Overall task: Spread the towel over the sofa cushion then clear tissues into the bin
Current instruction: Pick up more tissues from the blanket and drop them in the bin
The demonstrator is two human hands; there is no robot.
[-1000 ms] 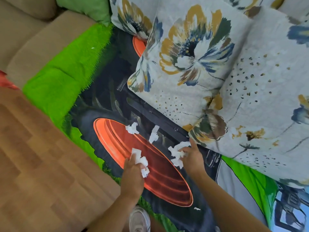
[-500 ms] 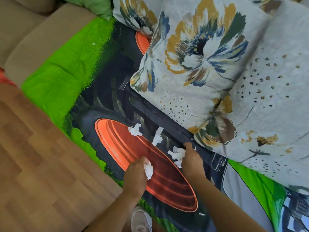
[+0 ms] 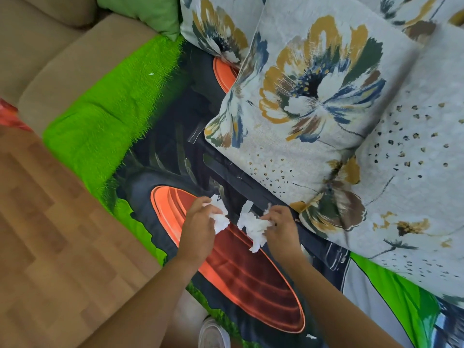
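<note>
A towel (image 3: pixel 155 156) printed with a green field and a dark tractor with orange wheels lies spread over the sofa seat. My left hand (image 3: pixel 198 229) is closed on a crumpled white tissue wad (image 3: pixel 220 218) above the orange wheel. Just to its right, my right hand (image 3: pixel 281 228) grips a larger bunch of white tissues (image 3: pixel 253 226). A tiny white scrap (image 3: pixel 311 336) lies on the towel near the front edge, and another speck (image 3: pixel 151 74) sits on the green part. No bin is in view.
Floral cushions (image 3: pixel 319 96) lean on the towel at the back and right. A green cushion (image 3: pixel 148 11) sits at the top. The beige sofa arm (image 3: pixel 62 61) is at left, wooden floor (image 3: pixel 50 247) below, with a white shoe (image 3: pixel 213 332) beside the sofa front.
Both hands moved up and gathered the two loose tissue pieces that lay on the orange wheel and the dark strip; each hand now holds a bigger wad.
</note>
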